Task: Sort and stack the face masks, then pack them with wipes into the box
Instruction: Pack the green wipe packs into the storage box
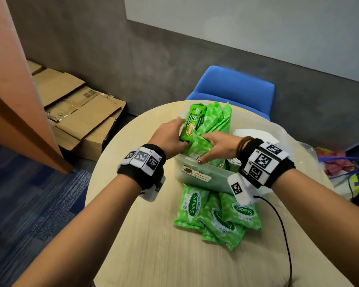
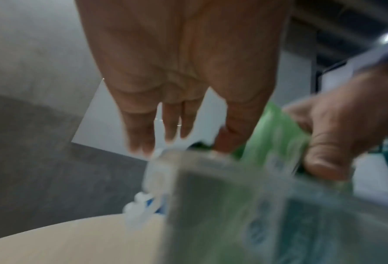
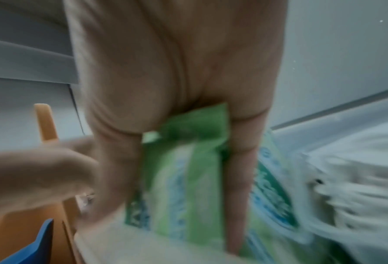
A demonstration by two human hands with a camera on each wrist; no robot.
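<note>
I am at the packing step, fitting wipes into the box point(image 1: 197, 176), a clear plastic tub with a small label on its near wall, standing in the middle of the round table point(image 1: 145, 245). My right hand point(image 1: 218, 146) grips a green pack point(image 1: 197, 145) from above, thumb on one side and fingers on the other, and holds it on edge in the near part of the box. My left hand point(image 1: 170, 137) has its fingers straight against the tall pack point(image 1: 193, 123) at the left, bracing it upright so the row of packs behind it does not flop over (the wrist views are blurred, so I cannot tell how tightly either hand presses). As I judge it, the next move calls for sliding the held pack down into the slot beside the tall one while my left hand keeps that gap open, then reaching for the loose packs point(image 1: 216, 214), three or so, lying overlapped on the table just in front of the box. The packs are soft, glossy green pouches with white oval labels, so they should bend and squeeze in. I cannot pick out any masks with certainty; something pale shows through the box wall, and a crumpled clear bag point(image 1: 288, 133) lies to the right.
</note>
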